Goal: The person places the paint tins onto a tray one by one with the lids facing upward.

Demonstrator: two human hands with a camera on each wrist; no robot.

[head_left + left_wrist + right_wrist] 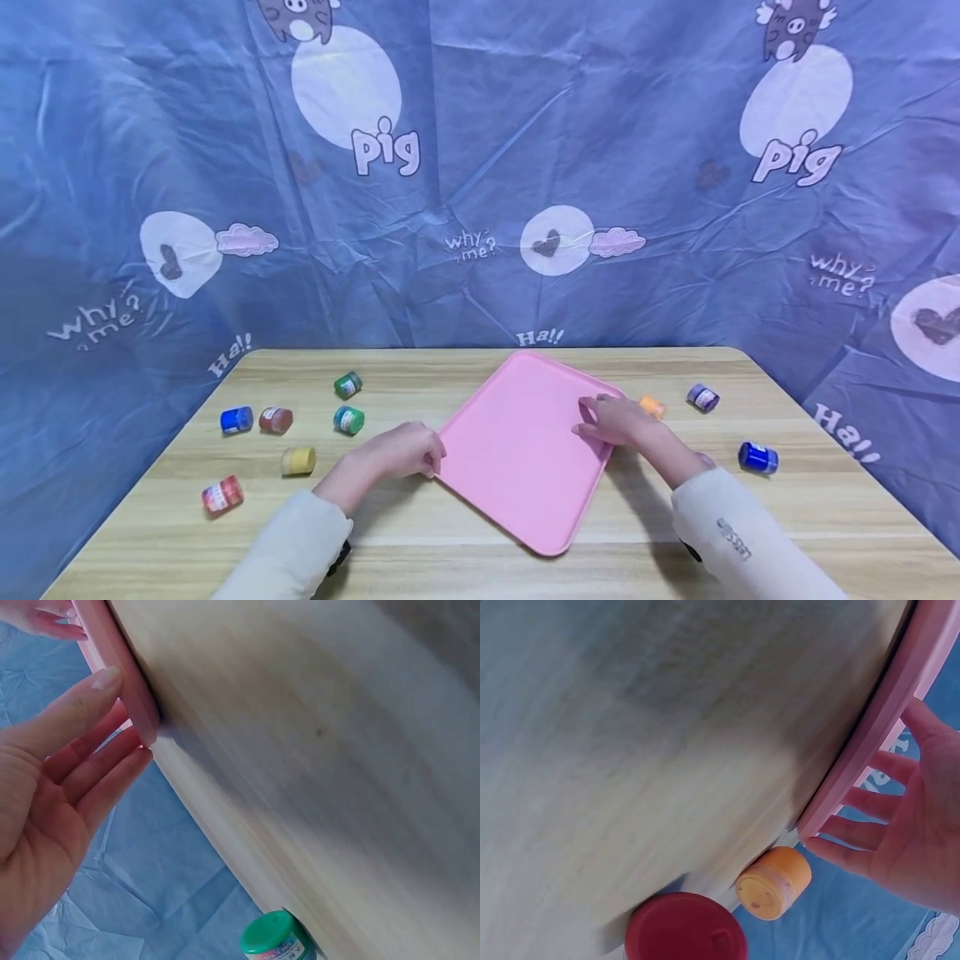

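A pink square tray (517,450) lies turned cornerwise on the wooden table. At its left corner my left hand (408,450) pinches the rim, thumb and fingertips meeting the pink edge (124,667) in the left wrist view. My right hand (611,419) reaches over the right corner with spread, fairly straight fingers, which touch or hover at the rim (870,727); firm contact cannot be told. Just beyond that hand lies an orange paint jar (652,407). A red-lidded jar (686,930) shows near it in the right wrist view, mostly hidden by my wrist in the head view.
Small paint jars lie scattered at left: blue (237,419), brownish red (276,419), yellow (298,461), red (222,495), dark green (348,384) and light green (349,419). Purple (703,397) and dark blue (758,457) jars lie right. A blue printed cloth (480,175) hangs behind the table.
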